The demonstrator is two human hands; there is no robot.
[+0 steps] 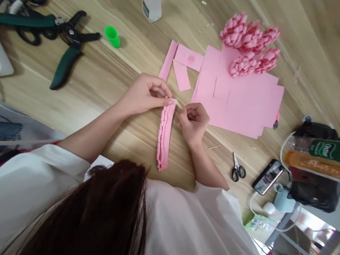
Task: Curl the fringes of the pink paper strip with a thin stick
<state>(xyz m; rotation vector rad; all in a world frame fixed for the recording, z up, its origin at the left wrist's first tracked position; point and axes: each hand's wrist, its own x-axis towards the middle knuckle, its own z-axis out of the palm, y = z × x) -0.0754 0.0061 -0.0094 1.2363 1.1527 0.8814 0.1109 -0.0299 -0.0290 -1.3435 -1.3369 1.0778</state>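
My left hand [149, 94] pinches the top end of a pink paper strip [167, 139]. The strip lies lengthwise on the wooden table, with rows of small folded loops along its left side and a flat right edge. Close by on the right, my right hand [194, 123] is closed, thumb against curled fingers. A thin pale sliver [178, 103] runs from the strip's top corner to those fingertips; whether it is a stick or a tape strip I cannot tell. Cut pink paper pieces [181, 76] lie just beyond my hands.
Pink sheets [243, 102] are stacked at right, with looped paper flowers [250, 43] on their far edge. Small scissors [237, 171], a thin stick [214, 147] and a phone [268, 176] lie at near right. Green-handled pruners [67, 35] and a green cap [112, 36] are at left.
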